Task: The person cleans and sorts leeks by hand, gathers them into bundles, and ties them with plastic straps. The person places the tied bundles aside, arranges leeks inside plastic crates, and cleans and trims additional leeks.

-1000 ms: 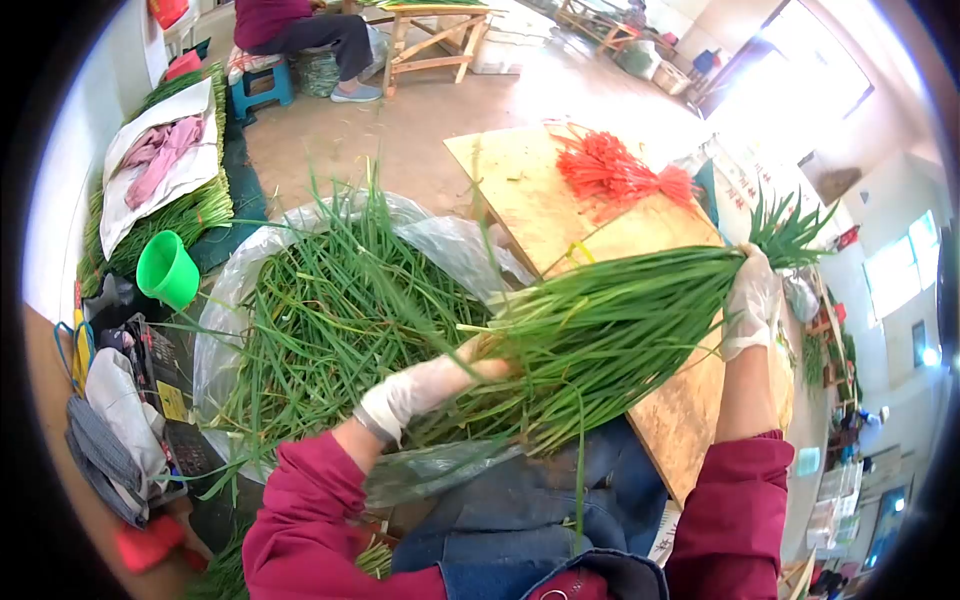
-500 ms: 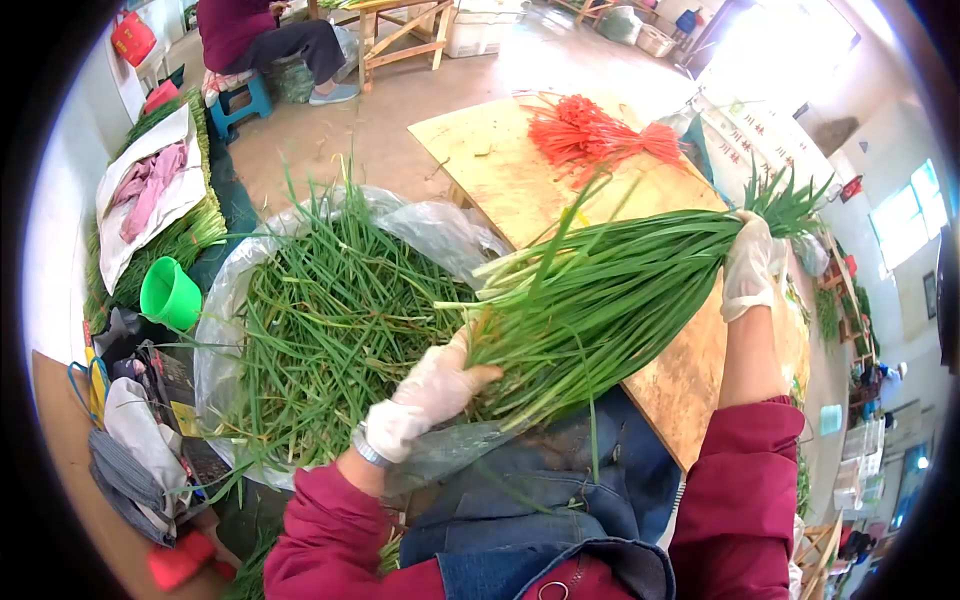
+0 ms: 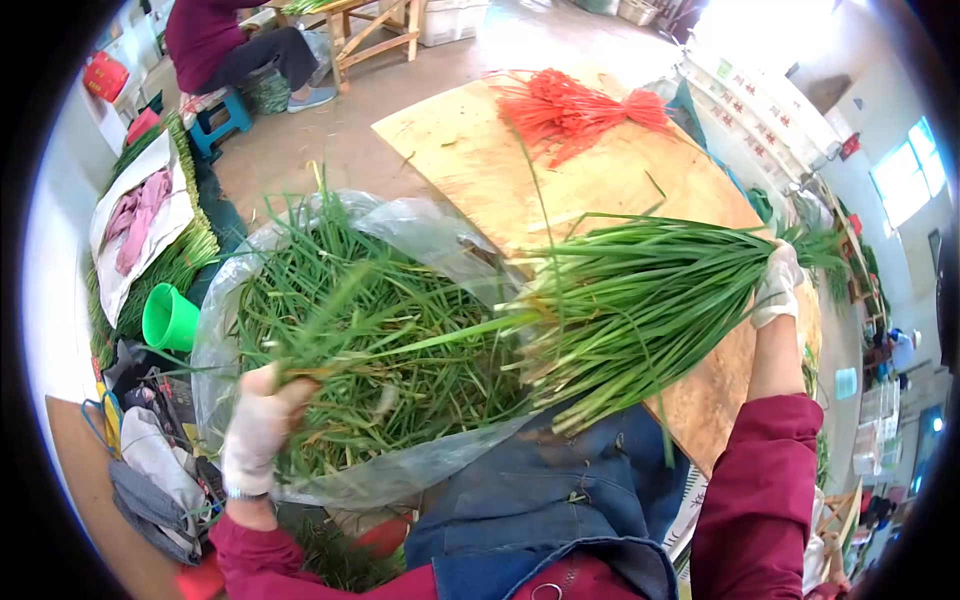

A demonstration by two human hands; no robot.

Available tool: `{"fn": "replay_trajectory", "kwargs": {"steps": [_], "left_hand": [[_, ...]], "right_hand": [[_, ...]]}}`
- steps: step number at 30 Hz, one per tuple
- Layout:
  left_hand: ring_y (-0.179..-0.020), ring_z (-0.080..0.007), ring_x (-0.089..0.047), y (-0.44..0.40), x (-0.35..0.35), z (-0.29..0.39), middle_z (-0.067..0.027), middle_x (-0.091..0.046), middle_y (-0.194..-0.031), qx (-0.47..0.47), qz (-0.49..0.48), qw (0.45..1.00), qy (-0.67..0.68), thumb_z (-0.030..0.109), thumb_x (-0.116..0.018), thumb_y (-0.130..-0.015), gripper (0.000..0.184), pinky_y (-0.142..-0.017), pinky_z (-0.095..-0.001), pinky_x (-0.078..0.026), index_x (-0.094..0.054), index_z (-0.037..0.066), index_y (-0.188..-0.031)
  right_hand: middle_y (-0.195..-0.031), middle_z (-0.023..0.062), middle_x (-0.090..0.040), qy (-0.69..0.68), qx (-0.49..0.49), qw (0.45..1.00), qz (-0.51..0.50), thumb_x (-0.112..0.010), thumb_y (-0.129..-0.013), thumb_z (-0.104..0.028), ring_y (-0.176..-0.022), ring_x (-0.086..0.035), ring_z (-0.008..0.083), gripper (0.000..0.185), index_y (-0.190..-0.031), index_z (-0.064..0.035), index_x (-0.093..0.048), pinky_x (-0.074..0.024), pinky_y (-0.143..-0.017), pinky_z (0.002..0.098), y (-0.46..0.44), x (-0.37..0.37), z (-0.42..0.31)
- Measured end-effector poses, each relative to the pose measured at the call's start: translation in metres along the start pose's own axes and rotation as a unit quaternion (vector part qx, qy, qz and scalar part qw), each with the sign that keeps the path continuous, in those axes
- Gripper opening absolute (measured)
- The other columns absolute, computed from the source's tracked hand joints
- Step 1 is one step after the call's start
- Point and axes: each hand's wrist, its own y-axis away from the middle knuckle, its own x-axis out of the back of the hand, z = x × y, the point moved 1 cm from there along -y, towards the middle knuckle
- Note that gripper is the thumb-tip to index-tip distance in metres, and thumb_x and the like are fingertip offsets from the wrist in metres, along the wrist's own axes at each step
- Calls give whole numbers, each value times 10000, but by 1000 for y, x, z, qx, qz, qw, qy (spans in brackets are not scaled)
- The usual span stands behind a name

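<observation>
A thick bunch of green garlic chives (image 3: 650, 305) is gripped near its leaf tips by my gloved right hand (image 3: 778, 285). Its pale cut ends point left, over the edge of a wooden board (image 3: 460, 150). My gloved left hand (image 3: 258, 430) is closed on a few loose chive leaves (image 3: 335, 345), partly blurred, and some long strands stretch from there back to the bunch. Beneath them, a clear plastic bag (image 3: 215, 360) stands open, filled with a heap of loose chive trimmings (image 3: 400, 285). The fingertips of my right hand are partly hidden by leaves.
Red ties (image 3: 575, 110) lie at the board's far end. On the left are a green cup (image 3: 170, 318), a stack of chives (image 3: 195, 250) under a white sheet, and folded cloths (image 3: 150, 460). Another person (image 3: 215, 50) sits on a blue stool (image 3: 220, 120) at the back.
My left hand has moved left and away from the bunch's cut ends, drawing loose leaves out over the bag. My right hand and the bunch have shifted slightly right and down.
</observation>
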Motion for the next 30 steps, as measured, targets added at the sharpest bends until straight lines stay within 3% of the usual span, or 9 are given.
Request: {"fn": "replay_trajectory", "kwargs": {"steps": [9, 12, 13, 15, 16, 18, 21, 26, 30], "left_hand": [[-428, -9, -335, 32, 93, -23, 89, -406, -550, -89, 295, 950, 56, 258, -610, -845, 233, -358, -176, -234, -582, 59, -963], [-434, -32, -372, 10, 81, -36, 57, -426, -558, 30, 181, 972, -150, 239, -614, -822, 351, -375, -194, -300, -576, 28, -1100], [-582, -158, -554, -5, 76, -51, -92, -579, -653, 13, 111, 924, -365, 204, -604, -775, 359, -536, -312, -466, -565, 35, -1089], [-870, -314, -596, -21, 22, -42, -164, -603, -1035, 39, 131, 711, -689, 290, -728, -698, 623, -718, -376, -476, -484, 45, -1217], [-943, -337, -576, -24, -2, -45, -180, -584, -1088, -174, 183, 665, -703, 307, -747, -678, 701, -807, -407, -462, -443, 41, -1250], [-1021, -314, -562, -30, -73, -3, -178, -578, -1118, -387, 95, 735, -548, 130, -694, -713, 528, -862, -396, -457, -507, 39, -1198], [-946, -252, -604, -33, -161, 32, -153, -572, -1147, -573, -68, 694, -430, 23, -579, -739, 449, -775, -307, -506, -532, 54, -1184], [-655, -208, -545, -47, -226, 31, -66, -512, -739, -593, -120, 620, -500, 33, -511, -726, 314, -586, -329, -446, -576, 28, -1034], [-615, -224, -582, -47, -158, -25, -64, -561, -678, -464, -211, 636, -580, 41, -566, -698, 64, -546, -348, -469, -602, 62, -746]], "right_hand": [[-677, 136, -571, 14, 29, 987, 157, -575, -733, -86, -485, -564, 240, 159, -796, 24, -479, -462, -431, 363, 22, 2, -9], [-682, 148, -584, 8, 55, 978, 199, -572, -735, -75, -484, -575, 247, 155, -796, 35, -480, -471, -425, 363, 12, 6, -5], [-680, 151, -585, -2, 48, 980, 192, -572, -735, -69, -483, -576, 249, 156, -795, 41, -479, -473, -426, 364, 17, 4, -8], [-675, 156, -588, -24, 37, 983, 178, -572, -734, -58, -481, -578, 252, 158, -795, 53, -477, -477, -428, 364, 27, -1, -16], [-666, 158, -592, -26, 36, 981, 191, -569, -735, -51, -477, -578, 250, 155, -789, 64, -479, -482, -429, 362, 26, -1, -18], [-664, 155, -593, -29, 41, 983, 177, -567, -736, -54, -476, -577, 245, 155, -786, 65, -482, -482, -431, 362, 24, 3, -17], [-661, 144, -594, -37, 27, 988, 147, -564, -740, -58, -478, -573, 235, 145, -785, 58, -490, -480, -440, 354, 22, 4, -18], [-637, 133, -586, 8, 35, 990, 133, -564, -739, -55, -482, -564, 229, 116, -721, 46, -511, -469, -442, 341, 33, 9, -20], [-636, 130, -581, -1, 23, 994, 105, -560, -728, -48, -507, -566, 220, 112, -735, 52, -511, -469, -464, 329, 31, 16, -13]]}}
